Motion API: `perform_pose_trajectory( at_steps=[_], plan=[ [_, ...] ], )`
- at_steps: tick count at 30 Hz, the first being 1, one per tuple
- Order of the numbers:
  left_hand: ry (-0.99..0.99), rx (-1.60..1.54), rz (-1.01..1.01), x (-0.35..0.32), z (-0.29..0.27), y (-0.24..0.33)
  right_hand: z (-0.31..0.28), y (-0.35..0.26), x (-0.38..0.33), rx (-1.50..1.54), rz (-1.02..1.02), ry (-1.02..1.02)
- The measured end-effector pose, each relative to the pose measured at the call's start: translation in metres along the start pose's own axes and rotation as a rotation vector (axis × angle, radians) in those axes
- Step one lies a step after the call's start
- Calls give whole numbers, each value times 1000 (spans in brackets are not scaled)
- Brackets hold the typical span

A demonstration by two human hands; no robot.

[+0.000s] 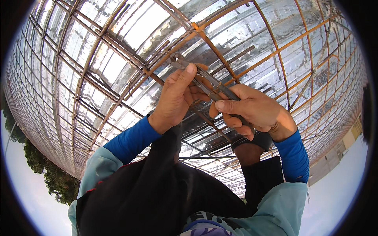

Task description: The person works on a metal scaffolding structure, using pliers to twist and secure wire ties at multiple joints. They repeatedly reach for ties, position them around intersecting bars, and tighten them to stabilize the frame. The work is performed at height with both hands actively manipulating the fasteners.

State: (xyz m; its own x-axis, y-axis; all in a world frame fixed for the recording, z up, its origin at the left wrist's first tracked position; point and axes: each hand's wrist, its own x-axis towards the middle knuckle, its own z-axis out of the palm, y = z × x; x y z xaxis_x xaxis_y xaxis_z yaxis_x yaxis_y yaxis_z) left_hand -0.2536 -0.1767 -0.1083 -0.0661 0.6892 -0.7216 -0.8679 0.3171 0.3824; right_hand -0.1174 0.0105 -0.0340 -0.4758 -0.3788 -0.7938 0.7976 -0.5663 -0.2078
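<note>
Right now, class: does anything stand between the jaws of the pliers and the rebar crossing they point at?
Nothing visible does. Both the left hand and the right hand grip the pliers, whose tip sits right at the rusty rebar crossing. No other bar, tool or hand lies between them; whether a tie wire is there cannot be told.

Packages, labels, signs, screens: none visible anywhere in the view.
</note>
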Motion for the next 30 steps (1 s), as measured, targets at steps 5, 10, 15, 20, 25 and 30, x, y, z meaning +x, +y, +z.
perform_pose_trajectory(
  at_steps=[5,10,15,20,25,30],
  plan=[
    [-76,-43,-24,4,-12,-8,-22,-23,-7,-24,111,-49],
    [-65,-158,-15,5,-12,-9,-29,-36,-7,-71,184,-64],
    [-89,-104,8,6,-15,-14,-35,-28,-4,-87,161,-73],
    [13,-46,-3,6,3,-6,-19,22,12,218,76,-127],
    [96,-102,-22,12,20,1,14,84,43,745,-41,-355],
    [210,-180,-47,11,23,1,28,77,38,469,-62,-148]
  ],
)
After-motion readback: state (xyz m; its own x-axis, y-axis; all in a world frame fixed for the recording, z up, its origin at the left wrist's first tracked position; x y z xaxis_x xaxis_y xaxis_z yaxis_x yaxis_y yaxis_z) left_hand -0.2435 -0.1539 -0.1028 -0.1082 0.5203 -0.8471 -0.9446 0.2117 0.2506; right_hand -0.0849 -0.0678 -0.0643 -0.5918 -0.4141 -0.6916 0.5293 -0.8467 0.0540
